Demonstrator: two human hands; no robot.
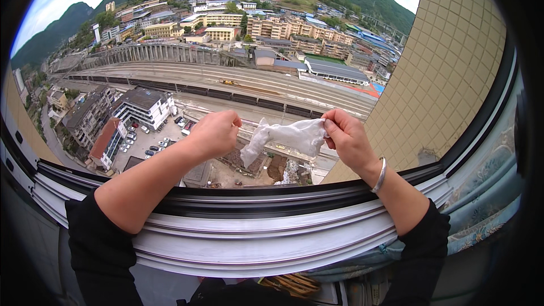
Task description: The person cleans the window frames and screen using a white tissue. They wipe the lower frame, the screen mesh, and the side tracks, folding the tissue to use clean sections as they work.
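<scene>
Both my arms reach out over the track of an open window, high above a town. My right hand, with a silver bangle on its wrist, pinches one end of a crumpled white tissue or thin cloth between thumb and fingers. The white piece stretches leftward in the air, and its other end hangs loose near my left hand. That hand has its fingers curled in; a small gap shows between it and the cloth. Whether something small sits in its fingertips cannot be made out.
A beige tiled outer wall rises at the right. Blue patterned curtains hang inside by the right window frame. Below the sill lie yellowish looped items. Far below outside are railway tracks, a freight train and a car park.
</scene>
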